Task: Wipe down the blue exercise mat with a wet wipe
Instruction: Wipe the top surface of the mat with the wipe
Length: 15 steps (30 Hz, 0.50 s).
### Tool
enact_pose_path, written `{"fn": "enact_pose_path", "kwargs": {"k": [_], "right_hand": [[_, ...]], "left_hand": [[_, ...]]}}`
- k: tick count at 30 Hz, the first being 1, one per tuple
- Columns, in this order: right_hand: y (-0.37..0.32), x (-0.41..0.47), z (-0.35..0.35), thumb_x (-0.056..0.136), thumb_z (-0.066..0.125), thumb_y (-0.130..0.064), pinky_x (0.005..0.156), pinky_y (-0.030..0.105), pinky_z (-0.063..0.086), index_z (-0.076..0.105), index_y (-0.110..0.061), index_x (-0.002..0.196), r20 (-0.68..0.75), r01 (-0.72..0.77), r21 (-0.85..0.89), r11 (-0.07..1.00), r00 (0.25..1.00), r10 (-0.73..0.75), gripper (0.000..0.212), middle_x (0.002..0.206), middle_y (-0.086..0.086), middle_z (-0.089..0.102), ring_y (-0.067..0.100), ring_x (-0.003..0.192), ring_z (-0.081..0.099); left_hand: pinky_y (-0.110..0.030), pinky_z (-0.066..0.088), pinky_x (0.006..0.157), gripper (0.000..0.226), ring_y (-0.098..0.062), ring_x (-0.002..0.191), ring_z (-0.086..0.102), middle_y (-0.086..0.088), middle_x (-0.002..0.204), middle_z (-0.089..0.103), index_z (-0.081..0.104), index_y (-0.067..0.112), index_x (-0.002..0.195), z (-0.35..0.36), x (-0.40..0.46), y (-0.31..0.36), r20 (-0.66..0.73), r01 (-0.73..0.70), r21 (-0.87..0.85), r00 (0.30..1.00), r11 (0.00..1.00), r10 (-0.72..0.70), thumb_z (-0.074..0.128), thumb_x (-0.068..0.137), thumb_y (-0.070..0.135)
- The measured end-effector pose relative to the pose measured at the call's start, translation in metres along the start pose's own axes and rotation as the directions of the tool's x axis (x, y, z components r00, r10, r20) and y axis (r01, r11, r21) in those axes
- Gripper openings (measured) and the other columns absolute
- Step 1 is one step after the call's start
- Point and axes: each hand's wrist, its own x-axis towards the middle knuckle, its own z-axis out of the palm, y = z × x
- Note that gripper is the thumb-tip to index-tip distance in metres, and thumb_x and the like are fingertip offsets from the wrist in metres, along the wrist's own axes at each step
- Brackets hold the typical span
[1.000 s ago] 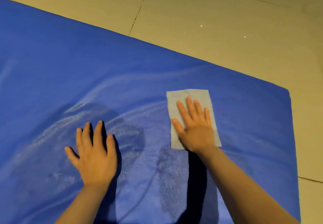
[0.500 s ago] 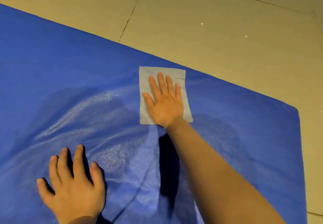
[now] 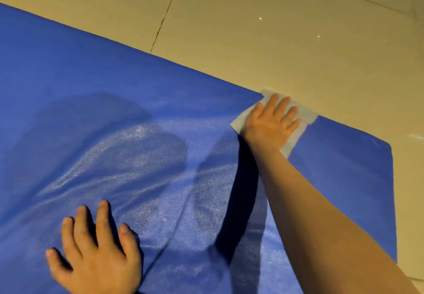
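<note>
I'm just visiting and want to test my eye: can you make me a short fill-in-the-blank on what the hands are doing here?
1. The right hand presses a pale ____ flat.
2. The wipe sits at the far ____ of the blue mat, partly over the tiled floor.
3. The left hand rests on the mat with fingers ____.

Missing words: wipe; edge; spread

1. Two bare hands and forearms show; no sleeve, glove, watch, ring or bracelet covers any visible part.
2. The left hand (image 3: 96, 254) sits at the lower left of the frame, cut off at the wrist by the bottom edge, short plain fingernails visible.
3. The right hand (image 3: 270, 121) sits at centre right, its bare forearm running to the lower right corner.
</note>
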Motion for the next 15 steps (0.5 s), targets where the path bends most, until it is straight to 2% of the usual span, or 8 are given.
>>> {"fn": "enact_pose_path", "kwargs": {"k": [2,4,6,7,9,12,15], "right_hand": [[-0.036,-0.019,0.008,0.104,0.024,-0.039,0.120,0.053,0.008,0.022,-0.015,0.156,-0.075,0.242,-0.012,0.970,0.967,-0.242,0.057,0.163,0.012,0.015,0.037,0.149,0.012],[-0.059,-0.046,0.017,0.105,0.020,-0.040,0.120,0.048,-0.007,0.007,-0.020,0.157,0.082,0.512,-0.029,0.858,0.857,-0.509,0.057,0.165,0.006,-0.001,0.033,0.151,-0.005],[-0.054,-0.051,0.020,0.105,0.020,-0.045,0.118,0.041,-0.015,0.003,-0.026,0.157,0.173,0.640,0.019,0.768,0.754,-0.633,0.058,0.165,0.000,-0.007,0.025,0.151,-0.011],[-0.041,-0.046,0.014,0.104,0.021,-0.049,0.117,0.039,-0.014,0.006,-0.028,0.157,0.158,0.648,0.028,0.761,0.749,-0.643,0.059,0.165,-0.001,-0.003,0.023,0.151,-0.008],[0.003,-0.027,0.006,0.097,0.019,-0.058,0.118,0.038,-0.009,0.014,-0.028,0.156,0.081,0.564,0.028,0.826,0.822,-0.564,0.066,0.165,0.001,0.005,0.022,0.152,0.001],[0.087,0.002,-0.011,0.093,0.018,-0.059,0.120,0.041,-0.003,0.016,-0.024,0.156,0.046,0.335,0.019,0.942,0.941,-0.336,0.073,0.164,0.006,0.008,0.026,0.151,0.004],[0.164,0.018,-0.037,0.094,0.017,-0.057,0.120,0.047,0.002,0.013,-0.018,0.157,0.017,0.094,0.002,0.996,0.995,-0.094,0.074,0.164,0.009,0.005,0.029,0.151,0.005]], "left_hand": [[-0.058,0.020,0.112,0.048,-0.036,0.138,0.040,-0.017,0.146,0.047,0.053,0.015,0.140,-0.001,0.000,-0.001,0.017,0.009,-0.011,1.000,1.000,-0.009,0.041,0.098,0.034],[-0.060,0.021,0.111,0.048,-0.036,0.139,0.039,-0.016,0.146,0.046,0.052,0.015,0.141,-0.003,-0.001,-0.002,0.020,0.011,-0.019,1.000,1.000,-0.010,0.039,0.098,0.034],[-0.062,0.026,0.108,0.048,-0.036,0.138,0.039,-0.016,0.146,0.046,0.051,0.016,0.141,-0.003,0.000,-0.003,0.002,-0.003,-0.016,1.000,1.000,0.003,0.038,0.098,0.034],[-0.062,0.028,0.107,0.048,-0.036,0.138,0.039,-0.017,0.145,0.046,0.051,0.016,0.141,-0.002,0.000,-0.004,-0.009,-0.010,-0.011,1.000,1.000,0.010,0.038,0.098,0.034],[-0.064,0.030,0.106,0.049,-0.035,0.139,0.037,-0.016,0.146,0.045,0.049,0.017,0.142,-0.002,0.000,-0.002,-0.008,-0.013,-0.012,1.000,1.000,0.013,0.037,0.099,0.035],[-0.068,0.028,0.105,0.051,-0.032,0.143,0.030,-0.014,0.151,0.038,0.045,0.020,0.145,-0.005,0.001,-0.002,0.055,0.039,-0.048,0.998,0.998,-0.036,0.034,0.098,0.038],[-0.071,0.027,0.104,0.053,-0.033,0.143,0.028,-0.012,0.154,0.034,0.042,0.023,0.146,-0.006,0.000,-0.002,0.096,0.066,-0.080,0.994,0.995,-0.058,0.033,0.097,0.041]]}}
